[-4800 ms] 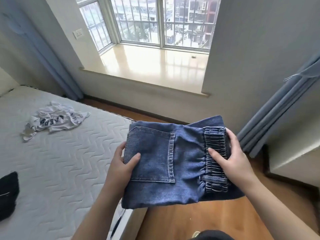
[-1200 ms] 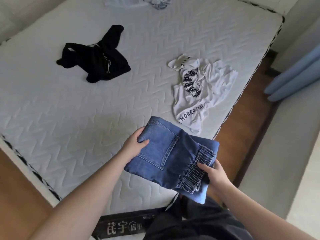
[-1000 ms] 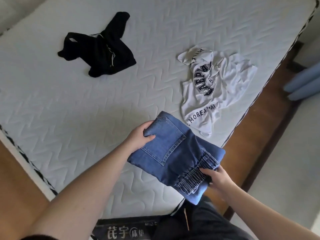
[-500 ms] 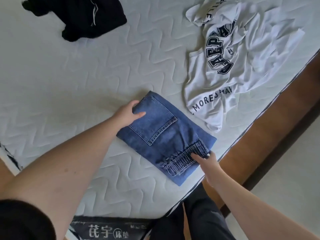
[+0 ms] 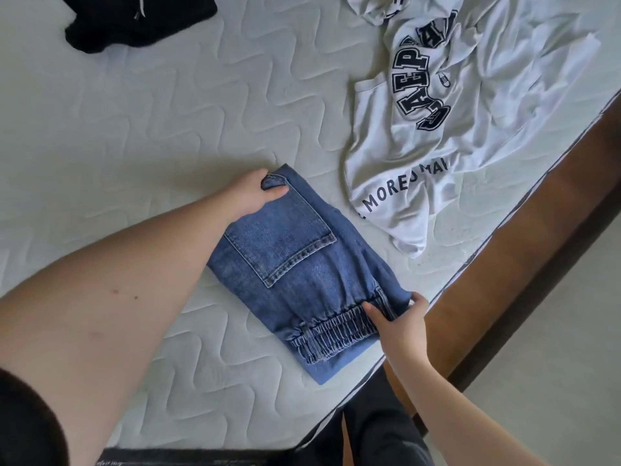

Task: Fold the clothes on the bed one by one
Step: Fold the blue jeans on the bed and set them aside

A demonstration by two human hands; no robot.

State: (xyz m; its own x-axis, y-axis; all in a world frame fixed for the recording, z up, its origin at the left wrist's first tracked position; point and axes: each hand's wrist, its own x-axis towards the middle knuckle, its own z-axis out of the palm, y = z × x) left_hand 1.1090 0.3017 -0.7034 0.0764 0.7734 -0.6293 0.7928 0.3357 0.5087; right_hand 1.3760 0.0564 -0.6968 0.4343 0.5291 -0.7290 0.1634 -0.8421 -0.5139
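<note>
Folded blue denim jeans (image 5: 302,270) now down on white quilted mattress (image 5: 134,129), beside crumpled white printed t-shirt (image 5: 470,129); left hand (image 5: 250,198) and right hand (image 5: 401,326) fingers still clamped on jeans; t-shirt likely next

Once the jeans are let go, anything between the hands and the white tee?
Nothing visible. The white tee lies crumpled just beyond the folded jeans, only bare mattress between. Both left hand and right hand grip the jeans.

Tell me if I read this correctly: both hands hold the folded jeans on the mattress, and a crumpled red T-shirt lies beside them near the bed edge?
One detail is wrong: the crumpled T-shirt is white with dark lettering, not red. The head view shows it. The rest holds: the left hand and right hand hold the folded jeans on the mattress.
</note>
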